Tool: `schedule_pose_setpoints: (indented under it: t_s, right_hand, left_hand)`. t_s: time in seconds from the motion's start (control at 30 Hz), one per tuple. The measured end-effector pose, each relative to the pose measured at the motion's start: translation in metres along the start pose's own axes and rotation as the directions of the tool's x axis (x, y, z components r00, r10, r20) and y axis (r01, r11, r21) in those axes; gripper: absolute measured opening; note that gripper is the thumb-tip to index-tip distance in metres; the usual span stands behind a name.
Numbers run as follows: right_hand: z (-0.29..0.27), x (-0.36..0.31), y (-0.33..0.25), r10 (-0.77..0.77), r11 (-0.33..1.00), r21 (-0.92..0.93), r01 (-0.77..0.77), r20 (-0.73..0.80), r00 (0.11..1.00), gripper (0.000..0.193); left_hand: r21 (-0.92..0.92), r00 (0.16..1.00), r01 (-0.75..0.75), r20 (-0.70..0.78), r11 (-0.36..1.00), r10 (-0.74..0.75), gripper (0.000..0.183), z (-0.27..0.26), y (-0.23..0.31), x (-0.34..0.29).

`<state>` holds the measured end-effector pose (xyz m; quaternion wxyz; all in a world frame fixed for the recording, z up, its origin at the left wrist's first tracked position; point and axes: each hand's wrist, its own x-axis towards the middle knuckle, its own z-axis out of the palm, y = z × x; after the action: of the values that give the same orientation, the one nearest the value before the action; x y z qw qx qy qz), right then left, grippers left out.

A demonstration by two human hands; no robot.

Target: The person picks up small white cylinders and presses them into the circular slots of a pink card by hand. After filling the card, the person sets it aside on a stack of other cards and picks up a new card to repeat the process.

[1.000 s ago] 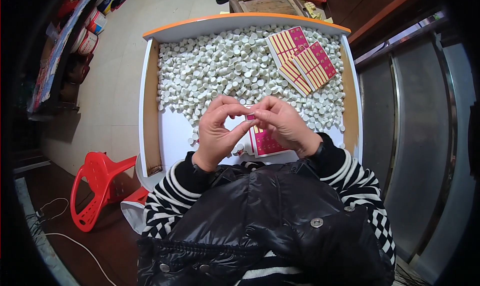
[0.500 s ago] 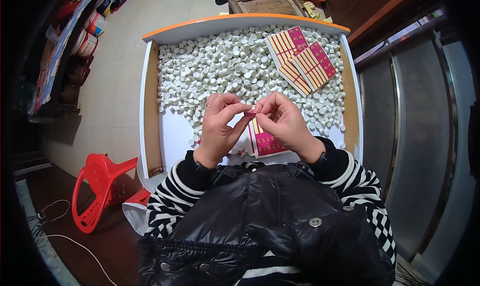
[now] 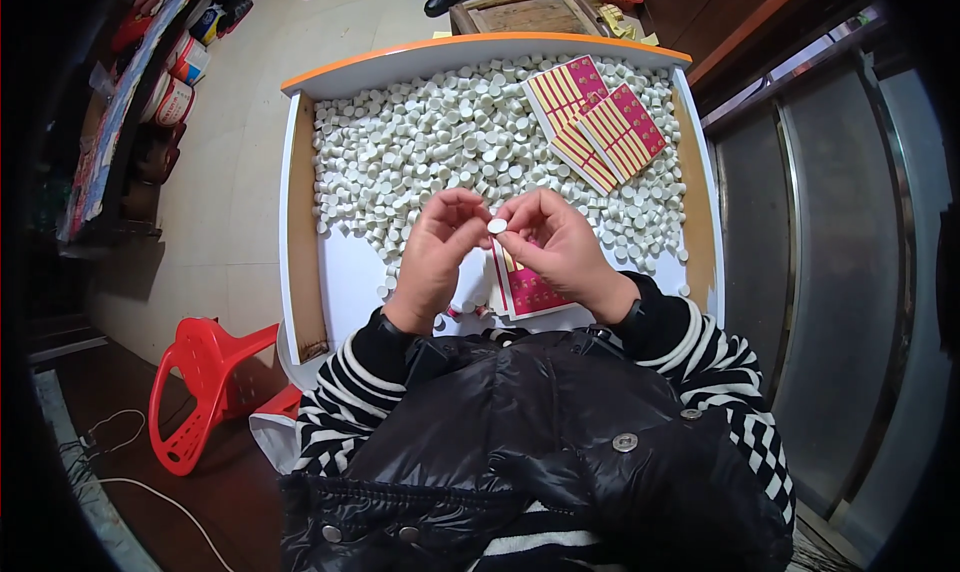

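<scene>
A small white round cap (image 3: 497, 226), its flat face upward, sits between my two hands over the near middle of the drawer. My right hand (image 3: 558, 240) pinches it by thumb and forefinger. My left hand (image 3: 437, 252) is closed, its thumb and forefinger tips at the cap's left edge. Beneath my right hand lies a stack of magenta and cream sticker sheets (image 3: 535, 297), partly covered. Several caps with magenta on them (image 3: 481, 310) lie left of this stack, close to my jacket.
A white drawer with an orange-edged front (image 3: 480, 42) holds a great heap of white caps (image 3: 430, 137). More sticker sheets (image 3: 622, 132) rest on the heap at far right. A red plastic chair (image 3: 205, 372) stands at left, and a wooden stool (image 3: 530, 14) beyond the drawer.
The magenta strip seen between my fingertips no longer shows; the cap's white face is now turned up there. My left fingers have shifted slightly.
</scene>
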<state>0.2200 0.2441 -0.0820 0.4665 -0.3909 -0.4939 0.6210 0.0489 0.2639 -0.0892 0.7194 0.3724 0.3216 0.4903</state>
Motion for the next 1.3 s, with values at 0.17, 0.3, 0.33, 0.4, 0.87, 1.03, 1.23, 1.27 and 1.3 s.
schedule_pose_setpoints:
  t_s: [0.17,0.3,0.33,0.4,0.87,1.03,1.23,1.27,1.3]
  right_hand:
    - [0.004,-0.002,-0.005,-0.118,0.868,-0.489,0.079,-0.049,0.992,0.017]
    - [0.005,0.002,0.009,-0.049,0.967,-0.251,0.043,-0.014,0.999,0.018]
    - [0.005,0.004,0.011,-0.046,0.967,-0.249,0.043,-0.009,0.999,0.018]
    - [0.002,0.006,0.016,0.042,0.994,-0.098,-0.038,0.039,0.998,0.017]
    - [-0.011,0.000,0.054,0.037,0.868,-0.486,-0.102,-0.141,0.989,0.014]
    - [-0.017,0.002,0.051,-0.177,0.614,-0.782,0.108,-0.003,0.984,0.017]
    - [-0.021,0.006,0.053,-0.250,0.363,-0.884,0.296,0.213,0.944,0.023]
    - [-0.023,0.007,0.053,-0.249,0.362,-0.885,0.292,0.210,0.946,0.023]
    - [-0.025,0.009,0.055,-0.252,0.349,-0.884,0.310,0.230,0.940,0.023]
  left_hand:
    - [0.023,0.949,0.310,0.062,0.951,-0.310,0.010,-0.006,0.005,0.000]
    - [0.045,0.952,0.299,0.061,0.953,-0.302,0.009,-0.020,0.003,-0.002]
    - [0.043,0.952,0.299,0.055,0.953,-0.301,0.009,-0.025,0.003,-0.004]
    - [0.227,0.950,0.262,0.112,0.938,-0.292,0.008,-0.036,0.003,-0.009]
    - [0.975,0.937,-0.219,0.217,-0.022,0.272,0.018,-0.085,-0.016,-0.004]
    - [0.934,0.925,-0.260,0.314,-0.246,0.215,0.018,-0.083,-0.016,0.001]
    - [0.899,0.997,-0.069,0.042,0.433,0.071,0.016,-0.066,-0.020,0.000]
    - [0.898,0.997,-0.071,0.045,0.434,0.069,0.016,-0.063,-0.022,0.002]
    - [0.739,0.998,0.048,-0.006,0.672,-0.064,0.015,-0.060,-0.023,0.003]
